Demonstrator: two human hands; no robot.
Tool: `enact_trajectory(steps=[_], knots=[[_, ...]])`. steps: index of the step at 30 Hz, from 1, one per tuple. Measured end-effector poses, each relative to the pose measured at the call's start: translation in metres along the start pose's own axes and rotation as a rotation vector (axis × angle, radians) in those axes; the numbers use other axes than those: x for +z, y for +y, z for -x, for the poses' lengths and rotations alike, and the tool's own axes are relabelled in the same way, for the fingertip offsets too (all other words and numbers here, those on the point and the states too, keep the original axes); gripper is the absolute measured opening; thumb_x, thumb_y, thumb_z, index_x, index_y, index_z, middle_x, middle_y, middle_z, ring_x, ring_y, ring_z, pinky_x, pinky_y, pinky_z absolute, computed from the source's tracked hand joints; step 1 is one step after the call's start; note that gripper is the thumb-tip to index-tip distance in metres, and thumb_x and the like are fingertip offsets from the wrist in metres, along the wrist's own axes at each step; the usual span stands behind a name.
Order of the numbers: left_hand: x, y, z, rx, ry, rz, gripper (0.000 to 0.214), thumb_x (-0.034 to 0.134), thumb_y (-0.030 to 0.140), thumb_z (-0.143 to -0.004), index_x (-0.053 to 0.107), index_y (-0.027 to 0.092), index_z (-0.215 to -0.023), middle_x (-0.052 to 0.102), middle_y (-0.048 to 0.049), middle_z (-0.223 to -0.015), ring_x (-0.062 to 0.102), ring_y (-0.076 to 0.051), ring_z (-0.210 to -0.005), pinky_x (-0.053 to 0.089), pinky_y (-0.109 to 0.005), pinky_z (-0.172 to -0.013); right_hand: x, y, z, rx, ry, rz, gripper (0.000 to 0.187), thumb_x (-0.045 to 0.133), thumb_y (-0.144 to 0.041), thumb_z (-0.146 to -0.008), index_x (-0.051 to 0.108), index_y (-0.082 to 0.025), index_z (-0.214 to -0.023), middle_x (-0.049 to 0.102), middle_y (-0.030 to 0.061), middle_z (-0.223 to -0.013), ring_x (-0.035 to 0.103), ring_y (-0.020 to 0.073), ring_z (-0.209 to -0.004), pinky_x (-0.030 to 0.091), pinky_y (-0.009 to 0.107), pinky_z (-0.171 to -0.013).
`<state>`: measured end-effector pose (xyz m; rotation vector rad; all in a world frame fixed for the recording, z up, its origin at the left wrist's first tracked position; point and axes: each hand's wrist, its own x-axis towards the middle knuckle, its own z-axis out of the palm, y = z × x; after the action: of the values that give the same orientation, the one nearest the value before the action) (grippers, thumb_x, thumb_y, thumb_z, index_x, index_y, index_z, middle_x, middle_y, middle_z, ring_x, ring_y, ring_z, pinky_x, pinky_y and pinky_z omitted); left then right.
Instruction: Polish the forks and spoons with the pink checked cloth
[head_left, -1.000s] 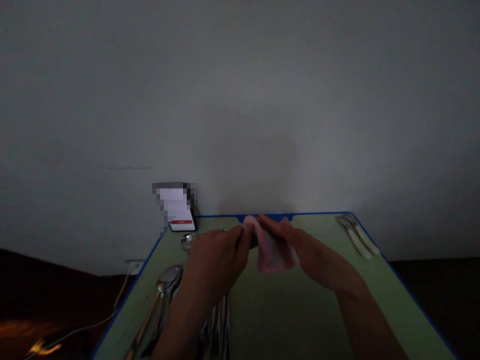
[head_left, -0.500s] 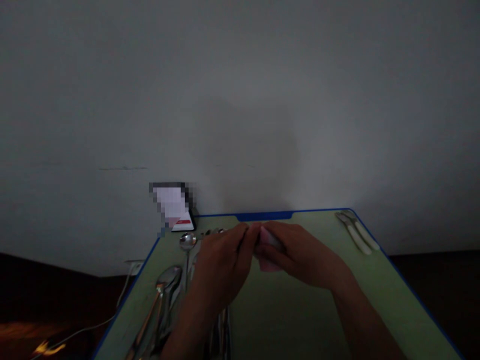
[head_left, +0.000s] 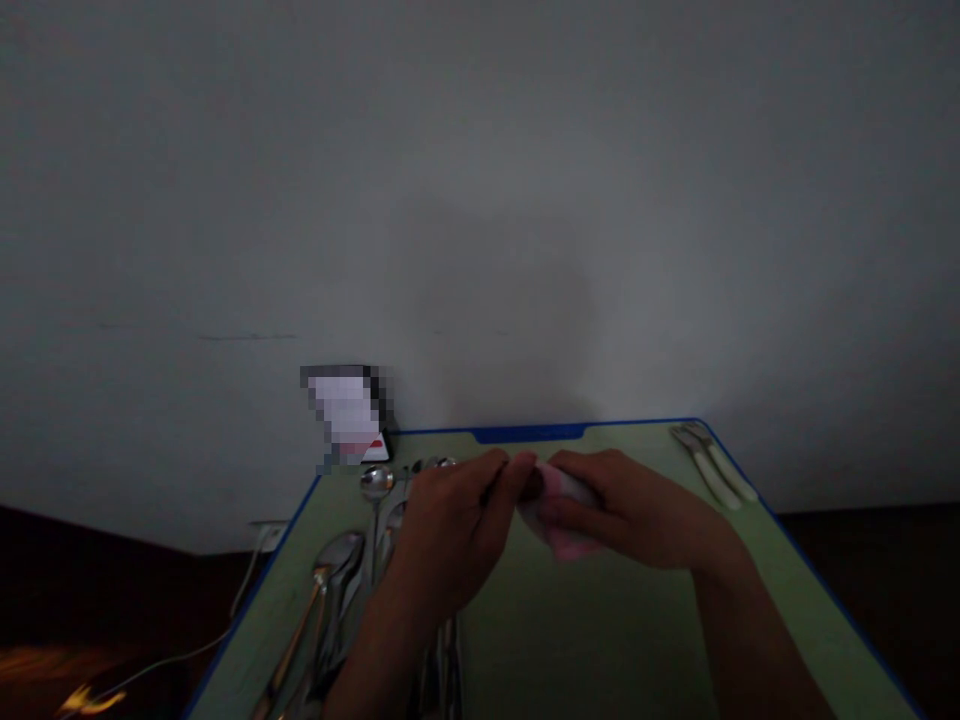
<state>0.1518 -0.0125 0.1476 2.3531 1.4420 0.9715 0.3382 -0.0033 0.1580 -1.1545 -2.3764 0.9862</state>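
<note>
My right hand point(head_left: 630, 505) is closed around a pink and white cloth point(head_left: 576, 546), its lower edge hanging below the fingers. Close beside it on the left, my left hand point(head_left: 461, 510) is closed in a pinch, thumb and fingers pressed together. What the left fingers grip is hidden; a small dark patch shows between the hands at the cloth's edge. Both hands are raised over the green tabletop point(head_left: 577, 650). Under and left of my left arm lie several metal spoons, among them a round-bowled spoon point(head_left: 376, 484) and a larger spoon point(head_left: 339, 552).
Two pieces of cutlery with pale handles point(head_left: 716, 475) lie at the table's far right corner. At the far left corner a blurred-out upright screen point(head_left: 345, 410) leans by the wall point(head_left: 675, 200). A white cable point(head_left: 244, 590) runs down left of the table.
My right hand has moved a little to the right with the cloth, widening the gap from my left hand. More of the cloth shows. My left hand has barely moved.
</note>
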Motion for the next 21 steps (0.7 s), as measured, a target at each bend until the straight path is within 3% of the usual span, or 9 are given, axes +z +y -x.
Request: enact_trajectory(steps=[6, 11, 17, 21], knots=[[-0.009, 0.001, -0.001, -0.095, 0.014, 0.085, 0.034, 0.043, 0.032, -0.090, 0.063, 0.017, -0.067, 0.054, 0.0037, -0.049, 0.051, -0.009, -0.045, 0.033, -0.018, -0.045, -0.010, 0.001, 0.008, -0.002, -0.040, -0.008, 0.037, 0.043, -0.051, -0.086, 0.057, -0.017, -0.094, 0.061, 0.0022, -0.080, 0.051, 0.0122, -0.068, 0.036, 0.024, -0.061], [-0.015, -0.003, -0.001, -0.154, 0.033, 0.101, 0.036, 0.044, 0.032, -0.088, 0.061, 0.017, -0.060, 0.046, 0.0053, -0.041, 0.046, -0.009, -0.040, 0.031, -0.018, -0.040, -0.013, 0.002, 0.011, -0.018, -0.020, -0.034, 0.036, 0.045, -0.048, -0.086, 0.058, -0.017, -0.098, 0.062, 0.0025, -0.082, 0.052, 0.0120, -0.069, 0.037, 0.023, -0.061], [-0.014, -0.004, 0.002, -0.122, 0.091, 0.212, 0.014, 0.050, 0.028, -0.087, 0.059, 0.018, -0.085, 0.064, 0.0026, -0.064, 0.056, -0.010, -0.053, 0.043, -0.019, -0.050, -0.016, -0.003, 0.014, -0.025, 0.000, -0.068, 0.034, 0.046, -0.047, -0.086, 0.059, -0.016, -0.087, 0.055, -0.0003, -0.070, 0.047, 0.0088, -0.060, 0.034, 0.020, -0.054], [-0.014, -0.001, 0.004, -0.029, 0.038, 0.326, 0.010, 0.054, 0.022, -0.085, 0.057, 0.020, -0.095, 0.066, 0.0019, -0.074, 0.062, -0.009, -0.062, 0.049, -0.018, -0.055, -0.016, -0.001, 0.013, -0.057, 0.017, -0.123, 0.031, 0.046, -0.045, -0.087, 0.058, -0.016, -0.085, 0.052, -0.0015, -0.068, 0.045, 0.0077, -0.058, 0.034, 0.019, -0.052]])
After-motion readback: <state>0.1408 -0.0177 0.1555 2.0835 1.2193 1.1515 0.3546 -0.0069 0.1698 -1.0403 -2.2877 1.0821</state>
